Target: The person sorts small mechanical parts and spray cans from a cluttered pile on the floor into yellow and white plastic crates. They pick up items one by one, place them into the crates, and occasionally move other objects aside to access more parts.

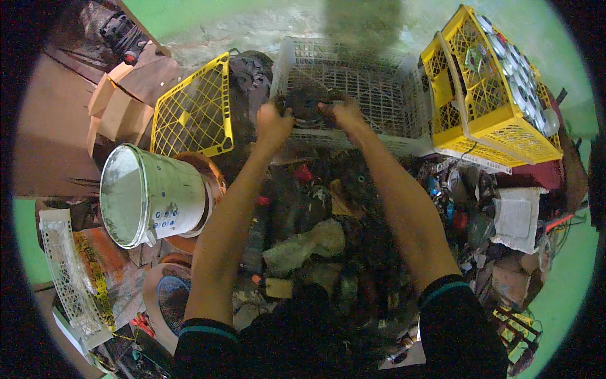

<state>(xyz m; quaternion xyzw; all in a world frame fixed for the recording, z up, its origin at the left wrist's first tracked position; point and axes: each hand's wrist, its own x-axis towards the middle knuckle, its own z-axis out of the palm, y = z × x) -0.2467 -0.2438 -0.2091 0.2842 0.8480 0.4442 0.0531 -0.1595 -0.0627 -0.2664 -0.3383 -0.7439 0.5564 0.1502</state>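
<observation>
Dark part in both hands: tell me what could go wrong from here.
The dark part might slip from the left hand or right hand and knock against the white crate just by it. The loose clutter below could trip the person at a step.

Held part (307,108): near-black. Wide crate (404,144): whitish lattice. Tall crate (499,142): yellow lattice. Bucket (180,192): white, blue ring marks. Sleeves (464,319): black, teal-banded. Wall (252,16): green.
</observation>
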